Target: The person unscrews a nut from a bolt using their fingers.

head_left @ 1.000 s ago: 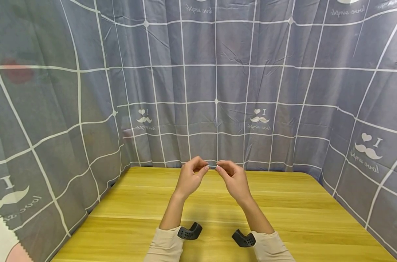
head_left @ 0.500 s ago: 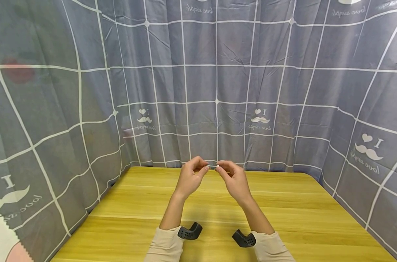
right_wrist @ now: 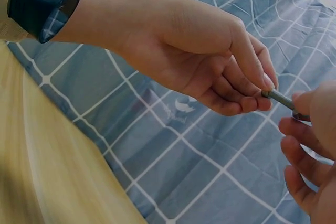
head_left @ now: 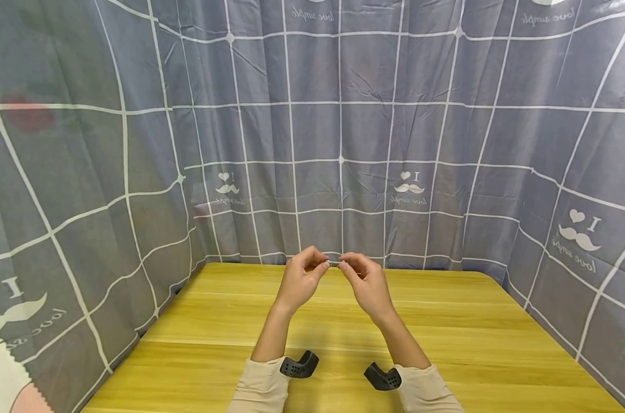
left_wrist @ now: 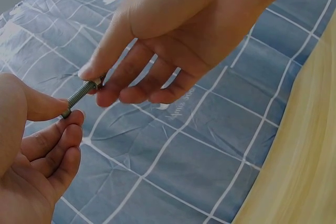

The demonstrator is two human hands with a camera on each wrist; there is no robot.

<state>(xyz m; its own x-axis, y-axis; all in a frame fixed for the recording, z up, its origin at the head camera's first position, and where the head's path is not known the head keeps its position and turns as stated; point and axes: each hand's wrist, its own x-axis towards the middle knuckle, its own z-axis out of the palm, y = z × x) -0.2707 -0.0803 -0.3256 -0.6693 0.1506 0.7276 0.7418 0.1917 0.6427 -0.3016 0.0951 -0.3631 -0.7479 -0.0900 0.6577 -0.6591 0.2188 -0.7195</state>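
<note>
A small threaded metal bolt [left_wrist: 80,95] is held in the air between both hands, above the far edge of the table. My left hand [head_left: 300,279] pinches one end of it between thumb and fingertips. At the other end my right hand [head_left: 370,287] pinches a wider metal piece [left_wrist: 98,82], with the thumb on top. Whether that piece is the bolt's head or a nut, I cannot tell, as fingers partly cover it. In the right wrist view the shank [right_wrist: 282,99] shows in the short gap between the fingertips.
Below the hands is a yellow wood-grain table [head_left: 338,332]. Grey curtains [head_left: 364,132] with white grid lines surround its back and sides. A black wrist camera [head_left: 299,365] sits on the left cuff, another camera [head_left: 382,377] on the right.
My right thumb and fingers have shifted slightly around their end of the bolt. My left hand keeps its place and its pinch; both arms are almost still.
</note>
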